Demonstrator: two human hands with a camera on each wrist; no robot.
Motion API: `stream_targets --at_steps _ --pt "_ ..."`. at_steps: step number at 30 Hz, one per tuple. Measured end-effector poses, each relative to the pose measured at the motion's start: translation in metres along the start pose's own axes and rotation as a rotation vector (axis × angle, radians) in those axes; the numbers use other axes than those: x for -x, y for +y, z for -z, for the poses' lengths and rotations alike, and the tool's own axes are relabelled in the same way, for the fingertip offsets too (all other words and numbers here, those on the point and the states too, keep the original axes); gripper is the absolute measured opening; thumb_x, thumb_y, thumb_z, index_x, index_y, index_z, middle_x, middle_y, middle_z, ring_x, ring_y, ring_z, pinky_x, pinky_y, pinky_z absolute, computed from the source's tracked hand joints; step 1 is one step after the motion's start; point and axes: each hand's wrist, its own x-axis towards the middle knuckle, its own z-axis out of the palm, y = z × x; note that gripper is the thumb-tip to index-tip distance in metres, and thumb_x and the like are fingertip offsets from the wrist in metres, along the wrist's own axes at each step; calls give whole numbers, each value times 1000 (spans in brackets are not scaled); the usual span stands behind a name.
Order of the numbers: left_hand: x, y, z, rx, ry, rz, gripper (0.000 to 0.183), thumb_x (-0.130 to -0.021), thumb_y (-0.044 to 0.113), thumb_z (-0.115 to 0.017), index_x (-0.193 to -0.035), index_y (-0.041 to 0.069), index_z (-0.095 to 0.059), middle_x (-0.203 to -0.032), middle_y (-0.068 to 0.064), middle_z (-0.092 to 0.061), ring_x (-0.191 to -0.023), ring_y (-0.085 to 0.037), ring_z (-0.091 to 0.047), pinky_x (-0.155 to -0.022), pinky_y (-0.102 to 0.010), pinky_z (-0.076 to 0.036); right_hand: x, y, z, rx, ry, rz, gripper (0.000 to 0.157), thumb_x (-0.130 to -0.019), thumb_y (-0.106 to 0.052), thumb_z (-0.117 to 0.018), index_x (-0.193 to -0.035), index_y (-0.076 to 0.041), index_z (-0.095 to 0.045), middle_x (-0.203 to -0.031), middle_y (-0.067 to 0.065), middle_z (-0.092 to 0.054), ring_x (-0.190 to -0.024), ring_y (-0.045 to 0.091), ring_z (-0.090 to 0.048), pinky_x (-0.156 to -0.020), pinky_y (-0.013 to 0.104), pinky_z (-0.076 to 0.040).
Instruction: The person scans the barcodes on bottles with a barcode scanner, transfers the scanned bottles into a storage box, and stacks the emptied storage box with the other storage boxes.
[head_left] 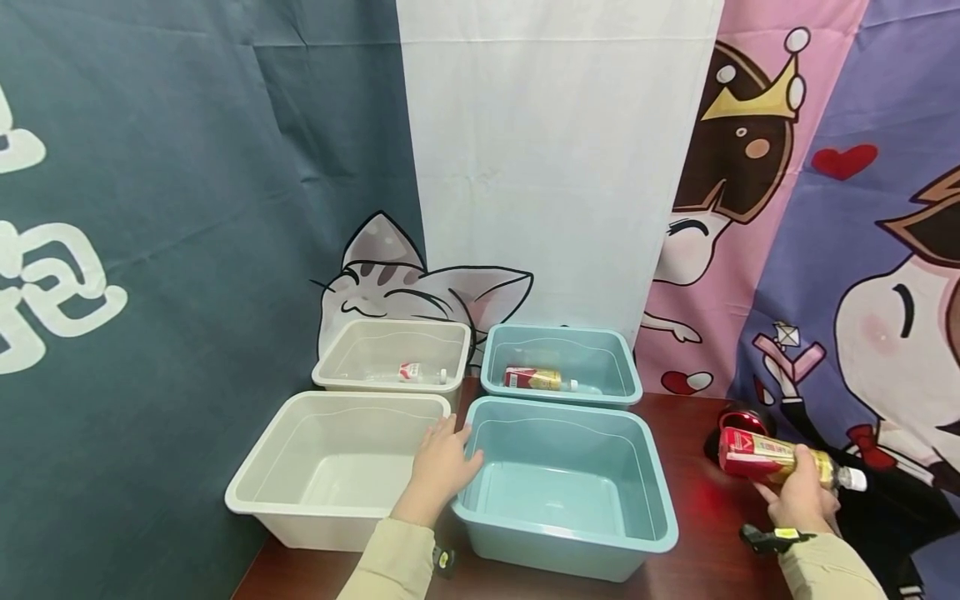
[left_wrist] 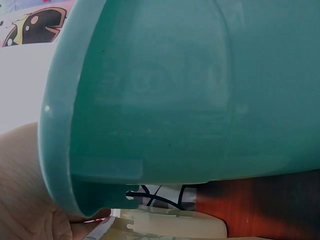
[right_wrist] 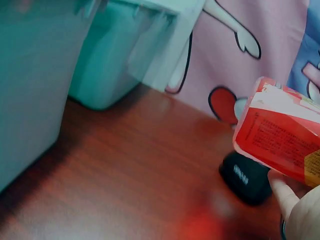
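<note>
My right hand (head_left: pixel 804 498) grips a plastic bottle (head_left: pixel 761 457) with a red and yellow label and a white cap. The bottle lies sideways above the table's right side, base toward the bins; its red label (right_wrist: pixel 280 132) fills the right of the right wrist view. My left hand (head_left: pixel 444 460), fingers extended and thumb apart, is at the gap between the front white bin (head_left: pixel 258 450) and the front blue bin (head_left: pixel 570 540). In the left wrist view the blue rim (left_wrist: pixel 57 107) hides part of that hand.
Behind stand a smaller white bin (head_left: pixel 352 333) holding a small clear bottle (head_left: pixel 422 373) and a smaller blue bin (head_left: pixel 622 358) holding a red and yellow bottle (head_left: pixel 534 379). A black rounded object (right_wrist: pixel 245 177) with lettering sits on the brown table (head_left: pixel 697 533). Printed curtains hang behind.
</note>
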Motion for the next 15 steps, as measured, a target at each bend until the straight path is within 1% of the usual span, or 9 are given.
stream_targets --at_steps 2,4,5,9,12,15 --pt "0 -1 -1 -2 5 -3 56 -91 37 -68 -135 1 -64 -150 -25 -48 -145 -40 -37 -119 -56 -28 6 -2 -9 -38 8 13 99 -74 -41 -90 -148 -41 -25 -124 -17 -45 -118 4 -51 -43 40 -56" --pt "0 -1 -1 -4 8 -3 56 -91 37 -68 -134 1 -64 -150 -25 -48 -145 -40 -37 -119 -56 -27 12 -5 -17 -66 -1 18 94 -73 -38 -91 -144 -40 -30 -124 -15 -47 -116 4 -53 -46 41 -58" --pt "0 -2 -2 -6 10 -4 56 -91 37 -68 -134 1 -64 -149 -25 -48 -145 -40 -38 -119 -56 -27 14 -6 -21 -67 -8 18 94 -73 -38 -91 -145 -40 -29 -123 -15 -47 -116 4 -53 -48 41 -59" --pt "0 -3 -4 -13 15 -2 56 -92 38 -67 -135 2 -64 -150 -24 -49 -145 -39 -38 -119 -55 -28 21 -8 -38 -22 -42 18 103 -77 -43 -87 -151 -39 -17 -124 -16 -38 -120 8 -50 -58 41 -62" --pt "-1 -3 -4 -14 24 -4 55 -92 37 -67 -134 2 -65 -149 -24 -49 -145 -39 -38 -119 -55 -28 27 -9 -51 -13 -62 28 100 -78 -45 -85 -151 -38 -16 -124 -15 -36 -122 10 -49 -63 43 -62" --pt "-2 -3 -5 -17 29 -5 54 -92 37 -67 -134 2 -65 -149 -24 -49 -145 -38 -39 -119 -55 -29 34 -10 -66 -32 -87 41 95 -79 -44 -85 -148 -36 -20 -123 -13 -38 -118 12 -53 -67 46 -61"
